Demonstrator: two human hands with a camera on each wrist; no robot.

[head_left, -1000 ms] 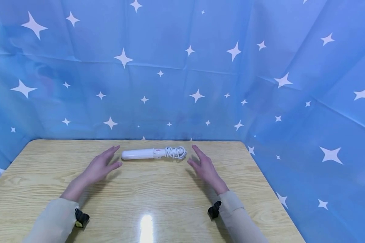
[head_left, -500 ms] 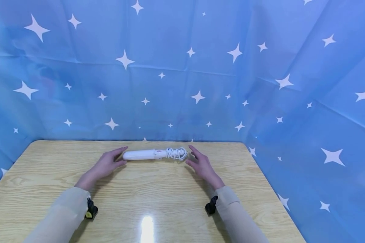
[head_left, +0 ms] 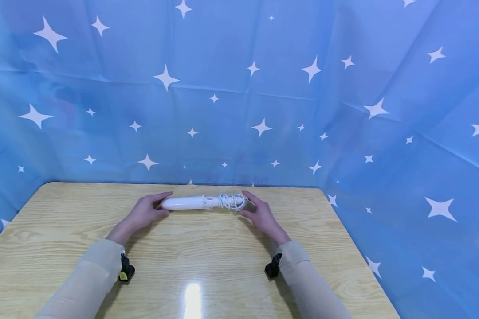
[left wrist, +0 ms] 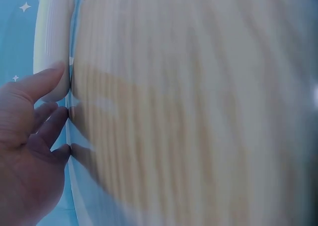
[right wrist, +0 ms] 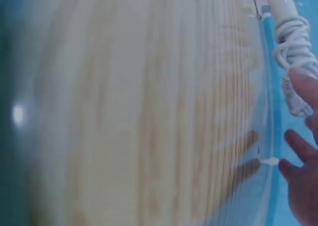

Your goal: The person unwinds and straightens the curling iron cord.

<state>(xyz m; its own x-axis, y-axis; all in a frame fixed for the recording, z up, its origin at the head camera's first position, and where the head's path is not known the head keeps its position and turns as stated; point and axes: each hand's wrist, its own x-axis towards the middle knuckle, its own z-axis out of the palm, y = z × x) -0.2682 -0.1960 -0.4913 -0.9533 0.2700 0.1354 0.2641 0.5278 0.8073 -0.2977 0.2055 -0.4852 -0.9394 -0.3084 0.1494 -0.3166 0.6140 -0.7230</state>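
A white wand-shaped electric appliance, like a hair curling iron (head_left: 185, 203), lies crosswise near the table's far edge. Its smooth rounded end points left; a white cord (head_left: 232, 202) is wound round its right end, and a small pink mark sits near the middle. The left hand (head_left: 143, 212) stands at the rounded end, thumb in front and fingers behind, spread apart. In the left wrist view the thumb (left wrist: 47, 82) overlaps that end; contact is unclear. The right hand (head_left: 263, 217) likewise straddles the corded end, fingers loosely extended. In the right wrist view its thumb (right wrist: 304, 87) overlaps the cord.
The light wood-grain table (head_left: 207, 257) ends at a blue curtain (head_left: 223, 110) with white stars, behind and to the right. Black wrist devices (head_left: 126, 269) sit at both pale sleeves. A bright reflection shows on the near tabletop.
Both hands have moved inward toward the two ends of the curling iron, the left hand shifting right and the right hand slightly left. The iron stays in place on the table.
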